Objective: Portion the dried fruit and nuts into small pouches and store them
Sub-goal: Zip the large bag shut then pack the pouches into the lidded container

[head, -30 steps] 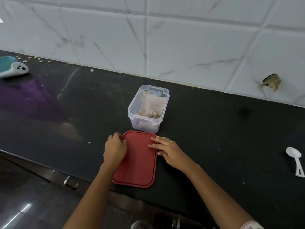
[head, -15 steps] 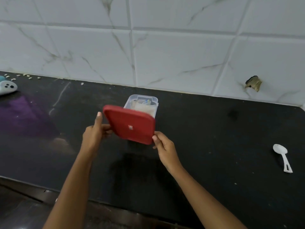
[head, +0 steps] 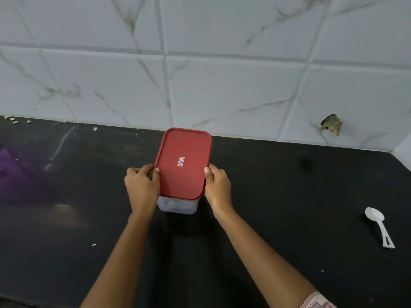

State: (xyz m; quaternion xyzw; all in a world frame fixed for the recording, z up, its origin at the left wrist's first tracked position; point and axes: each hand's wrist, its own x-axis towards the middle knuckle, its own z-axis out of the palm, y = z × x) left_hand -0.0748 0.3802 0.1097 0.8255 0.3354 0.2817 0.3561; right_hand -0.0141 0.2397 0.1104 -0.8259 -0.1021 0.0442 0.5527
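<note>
A red rectangular lid (head: 183, 163) with a small label lies on top of the clear plastic container (head: 178, 205), which stands on the black counter (head: 289, 196). Only the container's near wall shows below the lid; the pouches inside are hidden. My left hand (head: 142, 185) grips the lid's left edge, thumb on top and fingers curled at the side. My right hand (head: 218, 185) grips the right edge the same way.
A white plastic spoon (head: 378, 225) lies on the counter at the right. Small crumbs (head: 13, 120) are scattered along the back left by the tiled wall (head: 222, 74). A brown scrap (head: 331, 126) sticks to the wall at the right.
Both hands picked the red lid up off the counter, turned it over and set it on top of the container, covering the pouches.
</note>
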